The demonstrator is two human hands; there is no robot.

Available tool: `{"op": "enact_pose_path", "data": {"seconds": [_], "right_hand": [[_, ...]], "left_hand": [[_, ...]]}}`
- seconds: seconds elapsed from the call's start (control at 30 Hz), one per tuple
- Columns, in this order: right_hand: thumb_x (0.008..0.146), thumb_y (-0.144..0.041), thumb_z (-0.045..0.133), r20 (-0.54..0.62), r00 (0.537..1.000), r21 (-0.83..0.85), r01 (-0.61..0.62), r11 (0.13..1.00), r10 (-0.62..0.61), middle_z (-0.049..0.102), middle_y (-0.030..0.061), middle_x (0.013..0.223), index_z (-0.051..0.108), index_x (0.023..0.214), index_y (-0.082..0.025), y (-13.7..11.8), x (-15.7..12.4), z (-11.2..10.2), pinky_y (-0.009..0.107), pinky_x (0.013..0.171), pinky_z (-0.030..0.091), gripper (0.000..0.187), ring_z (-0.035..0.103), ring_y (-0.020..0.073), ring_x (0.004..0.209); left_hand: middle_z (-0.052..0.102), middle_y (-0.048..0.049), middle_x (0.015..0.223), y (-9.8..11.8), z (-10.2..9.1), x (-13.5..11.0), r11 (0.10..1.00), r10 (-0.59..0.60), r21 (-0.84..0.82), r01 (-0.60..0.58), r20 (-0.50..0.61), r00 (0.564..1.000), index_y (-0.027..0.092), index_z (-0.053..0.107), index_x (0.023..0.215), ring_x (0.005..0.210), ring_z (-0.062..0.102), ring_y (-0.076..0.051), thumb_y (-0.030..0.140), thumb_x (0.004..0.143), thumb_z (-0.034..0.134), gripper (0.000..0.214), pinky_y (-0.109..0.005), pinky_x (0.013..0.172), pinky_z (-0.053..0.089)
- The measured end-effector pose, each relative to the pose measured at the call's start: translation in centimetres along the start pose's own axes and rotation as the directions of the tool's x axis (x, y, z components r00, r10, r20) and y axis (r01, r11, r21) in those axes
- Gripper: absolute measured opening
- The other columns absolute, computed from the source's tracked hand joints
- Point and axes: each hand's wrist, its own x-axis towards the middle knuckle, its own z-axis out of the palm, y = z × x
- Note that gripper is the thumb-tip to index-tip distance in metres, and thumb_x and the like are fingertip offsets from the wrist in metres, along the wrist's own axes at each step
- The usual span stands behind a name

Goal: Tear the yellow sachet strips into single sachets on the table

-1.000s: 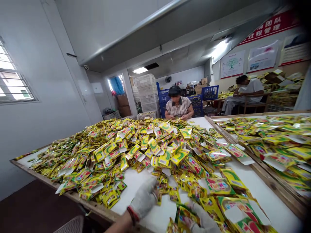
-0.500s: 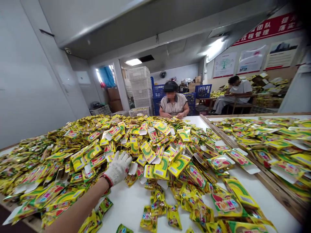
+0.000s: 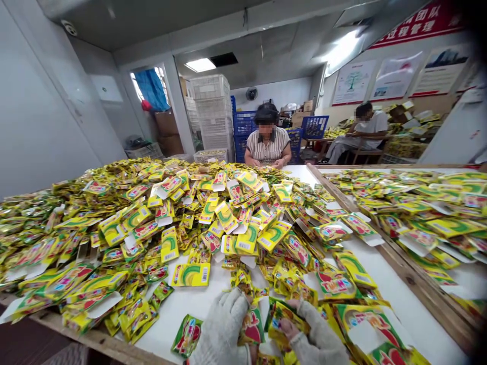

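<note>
My two hands wear white knit gloves at the bottom middle of the view. My left hand (image 3: 220,332) curls its fingers over a red and yellow sachet (image 3: 251,328) near the table's front edge. My right hand (image 3: 317,339) grips a yellow sachet (image 3: 283,317) right beside it. A huge heap of yellow, green and red sachets and flat cardboard sleeves (image 3: 163,213) covers the white table (image 3: 213,291) ahead of both hands. One flat yellow sleeve (image 3: 190,275) lies apart on the bare table just beyond my left hand.
A person in a striped shirt (image 3: 268,147) sits at the table's far end. Another person in white (image 3: 361,132) sits at the back right. A second table with sachets (image 3: 418,213) stands at the right behind a wooden rim (image 3: 391,258). Stacked crates (image 3: 211,111) stand behind.
My left hand has pulled back from the heap to the near edge and now closes on a sachet. My right hand has come back into view holding a sachet. The view has tilted down.
</note>
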Motion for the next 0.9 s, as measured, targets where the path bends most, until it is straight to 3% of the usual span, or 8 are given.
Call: {"op": "enact_pose_path", "data": {"seconds": [0.1,0.2,0.3,0.37,0.53,0.67,0.77,0.9], "right_hand": [[0.074,-0.048,0.062,0.02,0.993,-0.119,0.12,0.986,-0.118,0.077,0.0079,0.099,0.073,0.098,-0.021,0.5,1.1,-0.2,0.034,0.082,0.058,0.037,0.071,0.0285,0.092],[0.077,-0.037,0.058,0.157,0.967,-0.245,0.232,0.941,-0.198,0.076,0.0082,0.099,0.074,0.094,-0.022,0.3,1.4,-0.6,0.036,0.089,0.056,0.028,0.07,0.0277,0.097],[0.079,-0.023,0.054,0.337,0.886,-0.293,0.42,0.859,-0.318,0.074,0.0063,0.095,0.074,0.09,-0.023,-1.3,0.6,-0.8,0.031,0.086,0.054,0.023,0.069,0.0223,0.092],[0.08,-0.019,0.052,0.369,0.845,-0.261,0.495,0.829,-0.388,0.072,0.0051,0.095,0.074,0.091,-0.024,-2.5,-0.1,-1.0,0.029,0.086,0.053,0.025,0.067,0.0197,0.091],[0.08,-0.026,0.054,0.274,0.911,-0.194,0.368,0.909,-0.31,0.075,0.0056,0.09,0.075,0.092,-0.021,-3.6,-1.1,-2.2,0.033,0.083,0.053,0.025,0.067,0.0235,0.087],[0.071,-0.022,0.058,0.348,0.887,-0.226,0.393,0.891,-0.303,0.074,0.0045,0.079,0.075,0.076,-0.022,-3.5,-1.0,-3.1,0.034,0.075,0.053,0.018,0.067,0.0248,0.079],[0.071,-0.022,0.058,0.34,0.868,-0.214,0.445,0.869,-0.361,0.072,0.0048,0.078,0.074,0.074,-0.021,-3.9,-0.9,-3.1,0.035,0.076,0.052,0.016,0.066,0.0241,0.078],[0.075,-0.028,0.059,0.315,0.904,-0.066,0.324,0.944,-0.288,0.073,0.0055,0.085,0.072,0.084,-0.018,-4.1,-0.1,-2.8,0.034,0.08,0.053,0.02,0.067,0.0244,0.085]], "left_hand": [[0.058,-0.0134,0.126,0.3,-0.4,-0.1,0.998,0.027,-0.062,-0.026,0.021,0.999,0.02,0.045,0.129,0.112,0.056,-0.031,0.02,0.058,0.061,0.073,-0.044,0.093,0.05],[0.059,-0.0105,0.124,1.1,-1.3,-0.1,0.995,-0.001,-0.098,0.016,0.156,0.988,0.021,0.053,0.123,0.11,0.056,-0.03,0.019,0.057,0.061,0.066,-0.045,0.095,0.048],[0.061,-0.0082,0.122,2.3,-1.8,0.1,0.992,-0.082,-0.065,0.103,0.273,0.959,0.023,0.058,0.118,0.109,0.056,-0.03,0.019,0.059,0.062,0.059,-0.047,0.098,0.045],[0.061,-0.0076,0.122,3.0,-2.1,0.2,0.985,-0.148,-0.046,0.167,0.287,0.947,0.023,0.058,0.117,0.11,0.055,-0.029,0.018,0.061,0.061,0.056,-0.046,0.099,0.043],[0.06,-0.0085,0.121,3.9,-3.2,-0.1,0.972,-0.157,-0.131,0.193,0.247,0.956,0.021,0.06,0.116,0.109,0.053,-0.028,0.021,0.062,0.065,0.055,-0.043,0.1,0.042],[0.061,-0.0104,0.122,4.4,-3.0,-0.6,0.973,-0.086,-0.181,0.143,0.29,0.953,0.02,0.061,0.119,0.111,0.053,-0.03,0.023,0.059,0.068,0.06,-0.044,0.1,0.043],[0.06,-0.012,0.124,4.6,-2.6,-0.6,0.974,-0.121,-0.149,0.168,0.285,0.951,0.02,0.061,0.121,0.111,0.053,-0.033,0.023,0.06,0.069,0.062,-0.048,0.1,0.043],[0.061,-0.0114,0.122,4.0,-2.5,-0.2,0.967,-0.146,-0.171,0.191,0.248,0.958,0.02,0.06,0.122,0.11,0.055,-0.031,0.021,0.064,0.065,0.059,-0.047,0.1,0.045]]}}
